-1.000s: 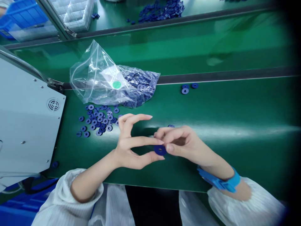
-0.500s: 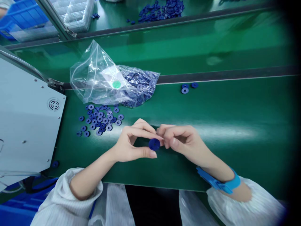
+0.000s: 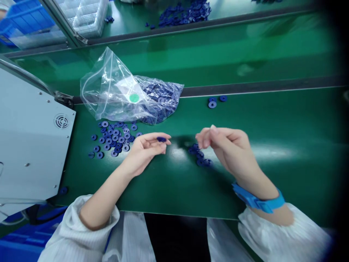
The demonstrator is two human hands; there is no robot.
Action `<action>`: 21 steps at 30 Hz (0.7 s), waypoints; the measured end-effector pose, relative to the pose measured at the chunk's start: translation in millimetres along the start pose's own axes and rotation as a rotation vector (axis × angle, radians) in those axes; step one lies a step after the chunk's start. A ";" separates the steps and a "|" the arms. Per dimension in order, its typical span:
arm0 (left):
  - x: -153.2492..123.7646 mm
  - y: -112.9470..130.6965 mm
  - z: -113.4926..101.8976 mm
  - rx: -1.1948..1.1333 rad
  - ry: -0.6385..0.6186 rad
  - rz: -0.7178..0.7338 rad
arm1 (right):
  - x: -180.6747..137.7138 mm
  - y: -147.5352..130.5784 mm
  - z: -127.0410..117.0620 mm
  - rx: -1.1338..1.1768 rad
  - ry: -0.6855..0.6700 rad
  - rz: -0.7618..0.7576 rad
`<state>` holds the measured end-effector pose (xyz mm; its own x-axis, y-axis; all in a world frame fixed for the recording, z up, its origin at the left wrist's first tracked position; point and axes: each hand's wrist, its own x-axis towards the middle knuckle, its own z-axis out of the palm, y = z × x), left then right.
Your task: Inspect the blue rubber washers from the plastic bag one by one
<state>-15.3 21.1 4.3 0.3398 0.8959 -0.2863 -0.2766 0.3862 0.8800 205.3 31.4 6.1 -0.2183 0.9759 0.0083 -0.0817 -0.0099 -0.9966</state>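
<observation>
Left hand (image 3: 144, 151) at frame centre-left, thumb and fingers pinched on blue ring (image 3: 161, 139). Right hand (image 3: 229, 149) right of centre, fingers loosely curled together, holding nothing visible; small cluster of rings (image 3: 200, 156) on green belt (image 3: 272, 123) just below its fingertips. Loose pile of rings (image 3: 114, 140) left of left hand. Clear bag (image 3: 122, 91) of rings above pile. Grey machine (image 3: 29, 138) at left edge. Blue wrist strap (image 3: 259, 202) on right wrist.

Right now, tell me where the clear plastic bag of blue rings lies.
In the head view the clear plastic bag lies left of centre on the green belt, just beyond the loose blue rings and right of the grey machine housing.
</observation>
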 end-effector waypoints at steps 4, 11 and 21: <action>5.8 12.6 -8.7 -0.229 0.160 -0.062 | 8.7 -0.2 -10.9 -0.213 0.155 -0.028; 14.8 22.5 -41.4 0.376 0.668 0.460 | 12.6 1.8 -35.1 -1.115 -0.063 -0.180; 18.0 16.1 -58.3 1.122 1.088 0.632 | 15.0 12.1 -35.3 -1.157 -0.066 -0.223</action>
<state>-66.1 56.3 -8.9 -0.4331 0.7479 0.5031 0.7760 0.0254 0.6302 235.4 53.7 -8.7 -0.3636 0.9174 0.1617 0.7984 0.3963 -0.4532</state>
